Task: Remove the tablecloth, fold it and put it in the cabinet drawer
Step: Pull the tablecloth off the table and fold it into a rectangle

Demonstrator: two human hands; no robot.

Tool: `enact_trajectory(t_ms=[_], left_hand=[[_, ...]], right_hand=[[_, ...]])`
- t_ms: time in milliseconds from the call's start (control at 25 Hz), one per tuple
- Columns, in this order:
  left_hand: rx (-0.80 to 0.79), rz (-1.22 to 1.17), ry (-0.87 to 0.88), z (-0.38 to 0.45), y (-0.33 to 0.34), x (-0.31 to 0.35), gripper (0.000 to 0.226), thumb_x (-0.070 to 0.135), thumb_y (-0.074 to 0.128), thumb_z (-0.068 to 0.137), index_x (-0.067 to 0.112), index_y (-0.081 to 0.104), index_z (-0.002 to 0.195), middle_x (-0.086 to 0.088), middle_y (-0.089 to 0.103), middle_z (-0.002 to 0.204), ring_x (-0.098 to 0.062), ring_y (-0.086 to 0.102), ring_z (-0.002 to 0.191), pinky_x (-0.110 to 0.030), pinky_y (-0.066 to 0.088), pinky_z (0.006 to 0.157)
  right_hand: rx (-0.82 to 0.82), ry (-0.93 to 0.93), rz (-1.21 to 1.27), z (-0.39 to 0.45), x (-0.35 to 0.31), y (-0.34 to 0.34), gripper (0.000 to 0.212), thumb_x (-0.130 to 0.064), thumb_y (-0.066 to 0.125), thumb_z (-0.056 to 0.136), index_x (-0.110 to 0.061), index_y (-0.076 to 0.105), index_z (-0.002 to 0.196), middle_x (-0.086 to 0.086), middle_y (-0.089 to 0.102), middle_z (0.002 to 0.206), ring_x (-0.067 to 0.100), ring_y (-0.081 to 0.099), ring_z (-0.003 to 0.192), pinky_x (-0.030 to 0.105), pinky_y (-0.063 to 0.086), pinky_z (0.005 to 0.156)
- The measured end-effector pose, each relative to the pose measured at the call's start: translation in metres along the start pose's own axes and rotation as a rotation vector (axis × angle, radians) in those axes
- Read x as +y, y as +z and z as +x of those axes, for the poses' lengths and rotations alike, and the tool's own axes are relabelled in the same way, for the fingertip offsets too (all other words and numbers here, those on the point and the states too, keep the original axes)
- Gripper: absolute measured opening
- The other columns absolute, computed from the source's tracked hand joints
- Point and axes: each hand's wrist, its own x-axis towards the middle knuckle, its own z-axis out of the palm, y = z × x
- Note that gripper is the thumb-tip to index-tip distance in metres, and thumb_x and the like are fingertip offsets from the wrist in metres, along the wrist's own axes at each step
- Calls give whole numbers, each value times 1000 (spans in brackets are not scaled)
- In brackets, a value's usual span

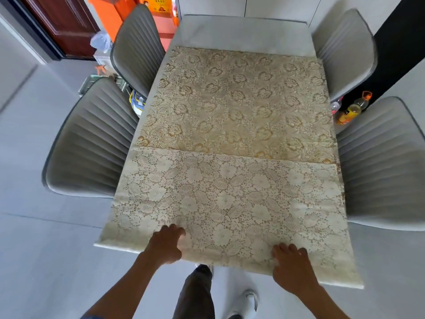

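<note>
A cream lace tablecloth [232,139] with a floral pattern lies on the white table [243,31]. Its near part is folded back over itself, with the paler underside up and a straight fold edge running across the middle. My left hand [166,244] grips the cloth's near edge at the table's front, fingers curled over it. My right hand [291,264] grips the same edge further right. The far end of the table is bare. No cabinet or drawer is in view.
Four grey padded chairs stand round the table: two on the left [92,139], two on the right [381,162]. Bottles [351,109] stand on the floor at the right. Orange boxes [110,12] and a dark wooden door [59,21] are at the back left.
</note>
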Motion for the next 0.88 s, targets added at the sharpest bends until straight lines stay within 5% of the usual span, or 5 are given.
enact_trajectory(t_ms=[160,320,520,760,880], left_hand=[[85,-98,45,50,-57,6,53,14,53,86,27,45,137,3,49,142,-18,44,128,-35,41,105],[135,-94,95,135,-116,20,58,7,45,90,29,40,143,2,44,149,-20,39,136,-37,35,111],[142,138,173,209,-158,28,79,27,62,91,25,16,154,-7,3,165,-28,9,150,-47,21,120],[284,276,145,220,-159,27,83,53,70,78,23,29,144,-9,46,132,-28,57,108,-40,45,88],[274,296,116,224,-159,28,77,56,69,76,21,35,136,-6,53,119,-26,55,106,-39,42,88]], right_hand=[[13,-4,143,77,7,-58,27,-24,52,84,-20,61,109,-1,66,108,22,61,95,38,48,82],[79,96,406,177,16,-109,37,-18,47,92,-21,56,127,-1,58,133,25,57,112,36,48,90],[-72,159,231,247,50,-117,62,-30,53,98,-25,24,152,3,15,164,33,30,143,49,40,105],[-24,104,272,258,77,-112,69,-44,68,84,-27,34,141,8,47,133,29,59,101,40,51,82],[-26,77,190,262,81,-114,53,-49,69,80,-27,46,123,1,60,112,24,54,99,39,46,84]])
